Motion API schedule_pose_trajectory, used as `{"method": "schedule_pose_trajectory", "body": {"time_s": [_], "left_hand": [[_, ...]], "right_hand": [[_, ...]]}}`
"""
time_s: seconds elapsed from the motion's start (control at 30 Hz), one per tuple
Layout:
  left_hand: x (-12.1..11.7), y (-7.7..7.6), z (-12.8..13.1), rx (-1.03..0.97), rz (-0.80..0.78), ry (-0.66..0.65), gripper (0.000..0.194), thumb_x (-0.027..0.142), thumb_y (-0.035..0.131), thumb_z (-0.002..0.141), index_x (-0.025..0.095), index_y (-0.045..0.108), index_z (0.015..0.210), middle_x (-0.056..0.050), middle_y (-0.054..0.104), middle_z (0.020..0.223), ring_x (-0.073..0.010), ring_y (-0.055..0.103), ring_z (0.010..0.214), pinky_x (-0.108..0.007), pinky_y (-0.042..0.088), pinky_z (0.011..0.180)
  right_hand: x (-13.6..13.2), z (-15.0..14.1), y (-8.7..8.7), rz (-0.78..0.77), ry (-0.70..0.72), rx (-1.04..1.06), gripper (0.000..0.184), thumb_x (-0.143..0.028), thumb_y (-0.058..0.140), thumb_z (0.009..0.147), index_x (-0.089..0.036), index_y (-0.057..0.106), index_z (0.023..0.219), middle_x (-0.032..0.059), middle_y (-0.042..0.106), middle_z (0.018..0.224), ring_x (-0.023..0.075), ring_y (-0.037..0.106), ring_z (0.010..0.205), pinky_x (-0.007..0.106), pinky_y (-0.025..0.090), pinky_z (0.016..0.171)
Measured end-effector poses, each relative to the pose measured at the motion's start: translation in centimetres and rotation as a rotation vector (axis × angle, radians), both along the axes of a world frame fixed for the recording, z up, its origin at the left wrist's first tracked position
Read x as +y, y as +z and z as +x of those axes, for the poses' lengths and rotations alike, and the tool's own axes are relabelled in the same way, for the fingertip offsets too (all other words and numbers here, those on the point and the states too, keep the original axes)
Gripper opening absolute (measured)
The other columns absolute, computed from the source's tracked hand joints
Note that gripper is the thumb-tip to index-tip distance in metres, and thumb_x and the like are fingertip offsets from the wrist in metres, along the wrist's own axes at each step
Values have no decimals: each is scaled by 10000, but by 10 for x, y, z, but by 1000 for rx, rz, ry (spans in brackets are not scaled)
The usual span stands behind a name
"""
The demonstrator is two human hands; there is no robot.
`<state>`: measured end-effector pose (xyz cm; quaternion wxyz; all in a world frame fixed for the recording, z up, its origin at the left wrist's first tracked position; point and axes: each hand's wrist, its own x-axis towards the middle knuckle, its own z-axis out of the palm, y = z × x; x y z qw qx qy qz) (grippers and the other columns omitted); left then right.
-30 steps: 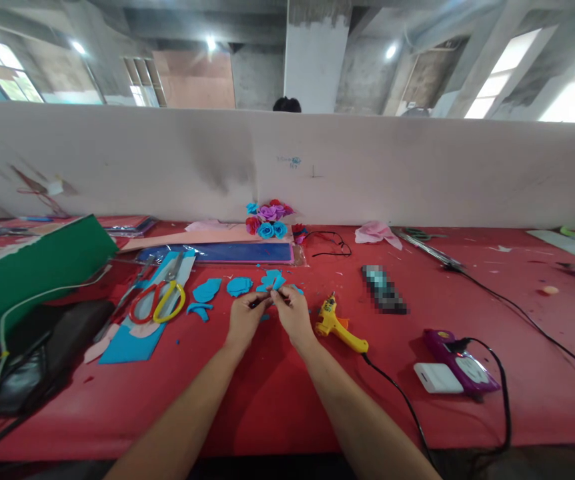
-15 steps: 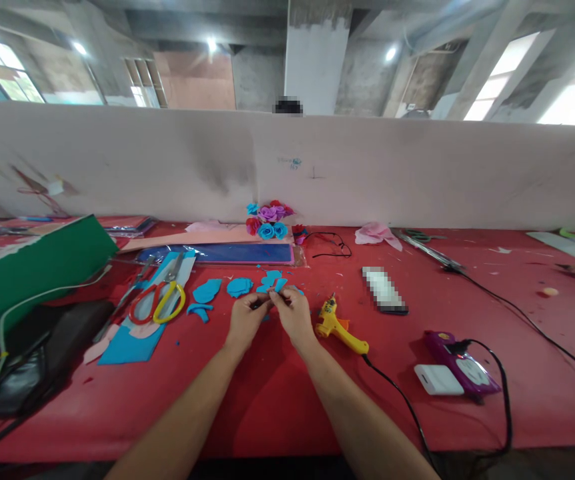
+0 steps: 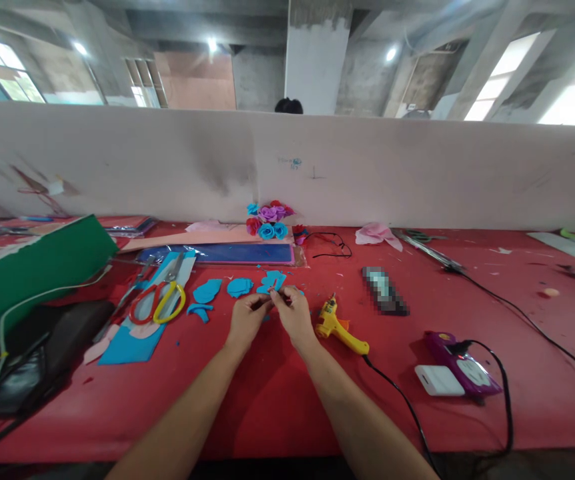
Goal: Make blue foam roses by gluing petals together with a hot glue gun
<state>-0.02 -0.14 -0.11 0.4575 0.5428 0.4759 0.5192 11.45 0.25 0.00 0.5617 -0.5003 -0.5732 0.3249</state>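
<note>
My left hand and my right hand meet at the fingertips over the red table. Thumbs and fingers of both are closed in a pinch on a small blue petal, mostly hidden by the fingers. Just behind them lie loose blue petals. To the left are a stack of blue petals, a larger blue piece and a curled blue strip. A yellow glue gun rests on the table just right of my right hand.
Scissors lie on blue sheets at left, near a green board. Paper flowers and glasses are at the back. A phone, a purple power socket and cords occupy the right.
The blue petal at my fingertips has shifted slightly and shows more upright. Both hands stay in nearly the same place.
</note>
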Motion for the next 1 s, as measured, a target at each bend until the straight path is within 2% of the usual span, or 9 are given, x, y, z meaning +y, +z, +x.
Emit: {"method": "schedule_pose_trajectory", "body": {"time_s": [0.13, 0.23, 0.37, 0.53, 0.7, 0.8, 0.9, 1.0], "left_hand": [[0, 0, 0, -2, -8, 13, 213, 333, 676, 681, 159, 736, 788, -14, 694, 709, -138, 582, 657, -223, 449, 603], [0, 0, 0, -11, -8, -10, 207, 328, 683, 673, 153, 736, 771, -15, 692, 702, -132, 576, 641, -224, 448, 610], [0, 1, 0, 5, -15, -7, 226, 344, 685, 672, 147, 734, 771, -7, 670, 669, -123, 555, 615, -218, 435, 585], [0, 1, 0, 23, 2, 21, 227, 360, 669, 681, 145, 720, 731, -4, 647, 633, -124, 542, 598, -218, 427, 562], [0, 0, 0, 15, 15, 16, 214, 350, 682, 656, 153, 724, 727, -15, 673, 660, -137, 567, 616, -232, 446, 589], [0, 2, 0, 12, 15, 35, 208, 346, 682, 654, 152, 721, 715, -10, 671, 651, -135, 569, 615, -231, 450, 589], [-1, 5, 1, 27, 15, 45, 209, 349, 673, 667, 151, 724, 706, -7, 666, 631, -133, 569, 604, -233, 453, 588], [-1, 5, 1, 17, 21, 28, 199, 339, 683, 662, 155, 731, 717, -19, 692, 674, -141, 590, 636, -243, 467, 622]], "right_hand": [[-1, 1, 1, -12, -42, 5, 188, -332, 596, 770, -172, 645, 684, 9, 584, 696, 139, 497, 656, 254, 400, 628], [-1, 1, 1, 1, 7, 5, 216, -316, 560, 795, -177, 637, 649, 16, 593, 702, 148, 513, 684, 261, 407, 649], [-1, 0, 1, 5, 52, 20, 216, -313, 519, 815, -183, 677, 748, 41, 643, 796, 170, 548, 777, 277, 419, 702], [-1, 1, 0, -55, -38, 22, 192, -349, 621, 742, -166, 671, 774, 25, 630, 734, 152, 530, 684, 266, 414, 651], [0, 1, 1, -5, -3, 2, 212, -322, 552, 788, -174, 635, 662, 21, 604, 707, 147, 527, 680, 259, 409, 635], [-1, 0, 2, -11, 10, 16, 192, -324, 557, 788, -171, 662, 735, 44, 646, 787, 159, 550, 730, 269, 420, 669], [-3, 1, 4, -49, -27, 35, 201, -348, 608, 760, -165, 672, 811, 34, 651, 763, 154, 544, 692, 262, 416, 645], [-3, 1, 5, -44, -39, 1, 217, -361, 590, 773, -161, 663, 734, 8, 609, 675, 138, 511, 637, 250, 392, 608]]}}
